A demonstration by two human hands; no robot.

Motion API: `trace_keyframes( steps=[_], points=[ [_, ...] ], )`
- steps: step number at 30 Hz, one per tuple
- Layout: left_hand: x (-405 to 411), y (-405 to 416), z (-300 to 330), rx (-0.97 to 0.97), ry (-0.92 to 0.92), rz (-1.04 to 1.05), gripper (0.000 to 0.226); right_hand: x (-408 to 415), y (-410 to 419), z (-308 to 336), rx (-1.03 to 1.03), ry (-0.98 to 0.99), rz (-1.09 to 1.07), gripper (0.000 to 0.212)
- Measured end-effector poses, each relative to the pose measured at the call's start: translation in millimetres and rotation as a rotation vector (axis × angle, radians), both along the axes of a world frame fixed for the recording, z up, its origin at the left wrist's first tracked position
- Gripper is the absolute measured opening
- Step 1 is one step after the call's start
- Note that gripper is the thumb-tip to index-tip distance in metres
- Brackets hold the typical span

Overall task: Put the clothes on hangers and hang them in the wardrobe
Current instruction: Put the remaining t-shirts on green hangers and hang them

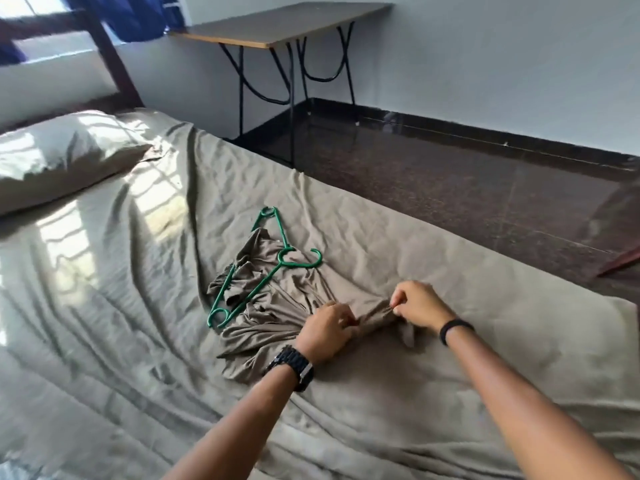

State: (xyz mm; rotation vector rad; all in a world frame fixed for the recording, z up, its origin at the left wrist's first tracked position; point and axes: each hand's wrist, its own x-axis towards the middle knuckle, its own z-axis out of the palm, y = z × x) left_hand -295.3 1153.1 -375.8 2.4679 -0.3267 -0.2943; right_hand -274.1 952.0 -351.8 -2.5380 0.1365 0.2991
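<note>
Taupe garment (277,306): crumpled on the bed sheet (450,271), its near edge bunched between my hands.
Left hand (325,332): my fingers curl into that bunched edge.
Right hand (417,303): thumb and forefinger pinch the same edge.
Green hanger (263,271): lies across the garment's far end.

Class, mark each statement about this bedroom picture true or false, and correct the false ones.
1. Both hands, left hand and right hand, pinch the crumpled grey-brown cloth garment. True.
2. The green plastic hanger hangs on a rail. False: it lies on the garment on the bed.
3. The white pillow lies at the bed's head. True.
4. The right wrist wears the dark link-strap watch. False: the left does.
</note>
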Motion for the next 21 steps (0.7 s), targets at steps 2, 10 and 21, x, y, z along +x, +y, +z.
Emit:
trace_keyframes(
  steps=[2,10,21],
  points=[
    [5,1,4,-0.111,0.018,-0.024,0.016,2,-14,9,-0.157,-0.013,-0.111,0.017],
    [49,59,-31,0.260,-0.076,0.183,0.048,-9,28,-2,-0.209,-0.097,0.110,0.035],
    [26,56,-12,0.198,-0.012,-0.138,0.071,3,61,8,0.029,0.172,0.436,0.029]
  ],
)
